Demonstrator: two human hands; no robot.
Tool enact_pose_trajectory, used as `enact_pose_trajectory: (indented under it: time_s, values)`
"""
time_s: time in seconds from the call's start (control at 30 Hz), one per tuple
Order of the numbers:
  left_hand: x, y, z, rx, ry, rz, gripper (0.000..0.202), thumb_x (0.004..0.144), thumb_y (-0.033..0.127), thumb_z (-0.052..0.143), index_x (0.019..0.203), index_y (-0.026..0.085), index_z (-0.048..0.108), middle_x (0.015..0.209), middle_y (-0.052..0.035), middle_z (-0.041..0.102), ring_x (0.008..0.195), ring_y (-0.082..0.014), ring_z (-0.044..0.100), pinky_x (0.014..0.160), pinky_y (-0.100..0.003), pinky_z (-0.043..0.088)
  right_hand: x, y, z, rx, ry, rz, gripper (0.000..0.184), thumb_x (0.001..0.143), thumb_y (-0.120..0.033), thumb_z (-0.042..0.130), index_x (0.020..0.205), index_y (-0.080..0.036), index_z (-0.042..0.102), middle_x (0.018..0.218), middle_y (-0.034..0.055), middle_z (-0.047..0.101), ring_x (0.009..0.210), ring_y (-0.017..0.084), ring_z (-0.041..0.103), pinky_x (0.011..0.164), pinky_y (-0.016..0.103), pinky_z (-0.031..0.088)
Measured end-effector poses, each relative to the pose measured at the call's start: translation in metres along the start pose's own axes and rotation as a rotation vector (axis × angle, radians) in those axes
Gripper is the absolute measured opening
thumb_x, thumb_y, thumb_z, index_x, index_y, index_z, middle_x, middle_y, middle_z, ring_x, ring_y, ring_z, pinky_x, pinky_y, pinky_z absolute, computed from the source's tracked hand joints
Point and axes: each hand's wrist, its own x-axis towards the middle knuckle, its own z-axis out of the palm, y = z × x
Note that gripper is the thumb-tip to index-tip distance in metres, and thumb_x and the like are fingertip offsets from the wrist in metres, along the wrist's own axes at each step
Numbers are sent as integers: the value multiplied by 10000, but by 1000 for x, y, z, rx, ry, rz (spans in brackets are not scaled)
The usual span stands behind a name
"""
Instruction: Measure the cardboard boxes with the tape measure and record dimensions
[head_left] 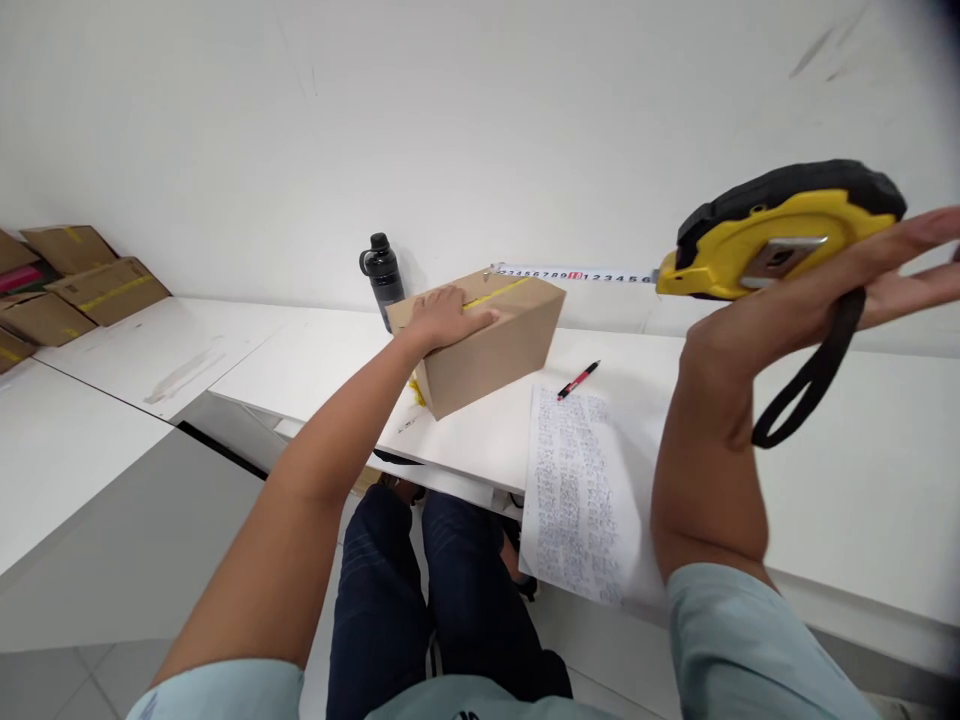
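My left hand (444,316) lies flat on top of a small cardboard box (499,345) sealed with yellow tape, near its left end. My right hand (810,300) is raised at the right and holds a yellow and black tape measure (780,232), fingers pressed along its side. The white blade (577,274) runs out leftward from the case to the box's far top edge. A black wrist strap (814,375) hangs from the case.
A printed sheet (574,490) lies on the white table (862,490), overhanging its front edge, with a red and black pen (578,380) above it. A black bottle (383,277) stands behind the box. Several cardboard boxes (75,285) are piled at far left. My legs are below.
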Motion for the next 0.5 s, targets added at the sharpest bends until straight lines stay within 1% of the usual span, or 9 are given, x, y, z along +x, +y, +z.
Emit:
enact_pose_trajectory:
  time_s: [0.03, 0.07, 0.1, 0.17, 0.2, 0.3, 0.4, 0.47, 0.5]
  values:
    - [2, -3, 0, -13, 16, -53, 852, 941, 821, 429, 1481, 176, 565, 1649, -185, 523, 1552, -392, 430, 1292, -531, 288, 2, 2, 4, 66, 114, 69, 629, 1076, -730, 82, 1316, -283, 454, 1342, 92, 454, 1304, 271, 572, 1050, 619, 508]
    - [3, -5, 0, -22, 29, -101, 849, 939, 823, 432, 1461, 170, 578, 1623, -194, 547, 1528, -397, 457, 1278, -526, 310, 4, 5, 9, 146, 175, 175, 554, 1097, -695, 128, 1226, -265, 453, 1244, 78, 491, 1238, 246, 607, 1016, 578, 543]
    - [4, -7, 0, -25, 42, -137, 844, 942, 820, 431, 1455, 167, 582, 1614, -198, 554, 1520, -401, 464, 1274, -524, 315, 6, 8, 15, 229, 170, 292, 478, 1117, -639, 154, 1162, -256, 436, 1163, 68, 506, 1171, 223, 635, 969, 533, 576]
    - [4, -8, 1, -22, 60, -176, 817, 961, 796, 418, 1465, 173, 576, 1628, -193, 540, 1532, -396, 450, 1287, -521, 296, 10, 15, 25, 343, 13, 463, 367, 1136, -539, 169, 1113, -251, 396, 1084, 63, 501, 1075, 186, 659, 873, 440, 610]
    - [4, -7, 1, -21, 65, -186, 802, 971, 782, 413, 1472, 177, 572, 1634, -188, 535, 1538, -391, 444, 1296, -520, 284, 12, 19, 28, 360, -74, 500, 337, 1138, -514, 182, 1098, -249, 387, 1066, 65, 499, 1028, 171, 660, 834, 401, 611]
    - [4, -4, 0, -26, 58, -224, 797, 997, 753, 385, 1535, 184, 532, 1687, -172, 479, 1579, -396, 390, 1330, -561, 219, 9, 20, 30, 233, -399, 564, 289, 1127, -495, 325, 1048, -232, 415, 1027, 67, 533, 892, 135, 635, 748, 318, 578]
    - [7, -1, 0, -9, 8, -267, 847, 1010, 746, 335, 1646, 193, 424, 1785, -139, 330, 1653, -419, 248, 1352, -631, 108, -9, -2, 27, -52, -755, 634, 278, 1073, -452, 527, 1073, -175, 548, 994, 70, 607, 779, 116, 588, 639, 261, 494]
    - [9, 0, 1, 11, -15, -285, 874, 1008, 748, 302, 1690, 204, 369, 1818, -112, 261, 1677, -416, 186, 1358, -637, 76, -29, -23, 28, -171, -958, 668, 351, 1029, -503, 614, 1116, -164, 628, 942, 59, 636, 700, 109, 545, 584, 249, 433]
    - [9, 0, 1, 21, -16, -290, 880, 1005, 749, 291, 1699, 212, 360, 1823, -100, 252, 1681, -411, 177, 1362, -627, 80, -41, -32, 30, -183, -1053, 693, 379, 1020, -536, 626, 1126, -173, 654, 926, 56, 647, 677, 109, 537, 574, 250, 420]
